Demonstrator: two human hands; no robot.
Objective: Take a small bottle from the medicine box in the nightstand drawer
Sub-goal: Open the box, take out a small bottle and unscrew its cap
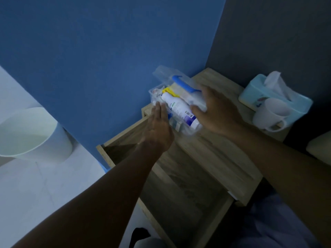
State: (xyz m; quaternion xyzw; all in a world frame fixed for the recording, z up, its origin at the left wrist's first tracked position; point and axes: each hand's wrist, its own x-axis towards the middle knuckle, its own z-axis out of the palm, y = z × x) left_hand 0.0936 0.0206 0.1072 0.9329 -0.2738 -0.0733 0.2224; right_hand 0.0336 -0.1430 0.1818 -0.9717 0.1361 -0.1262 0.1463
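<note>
A clear plastic medicine box (157, 92) with a blue handle (184, 85) rests on the left end of the wooden nightstand top (223, 158), its lid tipped up at the back. A white bottle (180, 110) with a blue-purple label lies on top of the contents, beside a yellow packet (168, 91). My left hand (159, 127) lies flat against the box's left side, fingers straight. My right hand (218, 111) cups the box's right side, thumb near the bottle's base. The drawer (179, 194) below is pulled out and looks dark inside.
A pale blue tissue box (259, 93) and a white mug (270, 115) stand at the right end of the nightstand. A white bin (35, 133) sits on the floor at the left, against the blue wall. Bedding shows at the lower right.
</note>
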